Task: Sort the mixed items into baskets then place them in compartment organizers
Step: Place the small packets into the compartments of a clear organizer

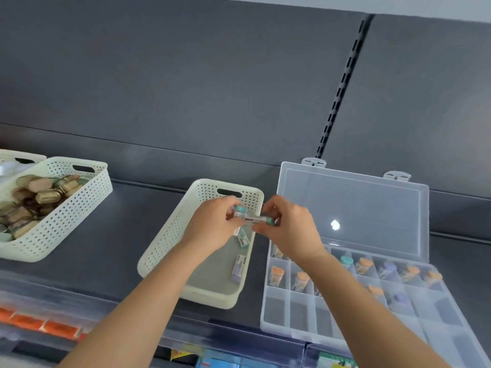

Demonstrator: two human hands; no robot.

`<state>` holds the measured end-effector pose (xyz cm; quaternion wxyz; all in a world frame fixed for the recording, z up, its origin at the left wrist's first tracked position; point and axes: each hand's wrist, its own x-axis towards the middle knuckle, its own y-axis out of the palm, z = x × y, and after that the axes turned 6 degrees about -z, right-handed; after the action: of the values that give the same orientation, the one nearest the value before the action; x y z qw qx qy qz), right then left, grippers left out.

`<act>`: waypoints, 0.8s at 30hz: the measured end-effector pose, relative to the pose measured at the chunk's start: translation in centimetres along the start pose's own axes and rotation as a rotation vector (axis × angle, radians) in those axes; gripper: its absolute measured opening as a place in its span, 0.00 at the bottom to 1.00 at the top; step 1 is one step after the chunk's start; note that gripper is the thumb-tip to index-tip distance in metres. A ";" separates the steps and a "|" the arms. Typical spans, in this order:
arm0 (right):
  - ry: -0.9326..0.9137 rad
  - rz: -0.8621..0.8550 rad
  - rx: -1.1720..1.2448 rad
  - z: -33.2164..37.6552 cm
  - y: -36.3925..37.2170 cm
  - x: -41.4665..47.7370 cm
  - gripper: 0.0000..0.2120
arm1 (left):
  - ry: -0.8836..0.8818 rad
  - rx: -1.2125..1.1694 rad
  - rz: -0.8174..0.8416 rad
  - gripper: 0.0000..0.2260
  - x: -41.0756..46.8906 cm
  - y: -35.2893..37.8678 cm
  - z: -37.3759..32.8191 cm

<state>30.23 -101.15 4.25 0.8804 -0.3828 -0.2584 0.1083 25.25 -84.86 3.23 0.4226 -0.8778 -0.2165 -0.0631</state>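
Forearms in, left hand and right hand pinch teal-capped tubes over basket, organizer at three o'clock; light, stiff, likely slick, so grip mid-barrel.

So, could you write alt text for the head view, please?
The left hand and right hand hold small teal-capped tubes above a cream basket. An open clear organizer, partly filled, lies to its right; a second basket of tan tins stands left.
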 end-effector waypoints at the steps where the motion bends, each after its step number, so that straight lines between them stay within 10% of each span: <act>1: 0.022 -0.037 0.027 -0.6 -1.0 -0.6 0.13 | 0.013 -0.023 -0.014 0.11 -0.4 0.4 -1.1; 24: 0.089 -0.296 -0.215 -18.0 -19.6 -14.5 0.07 | 0.297 -0.100 0.108 0.03 -9.5 15.7 -22.4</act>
<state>27.59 -131.34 2.84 0.8513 -0.4369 -0.2827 -0.0676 25.08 -113.82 3.46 0.4085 -0.8891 -0.1009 -0.1800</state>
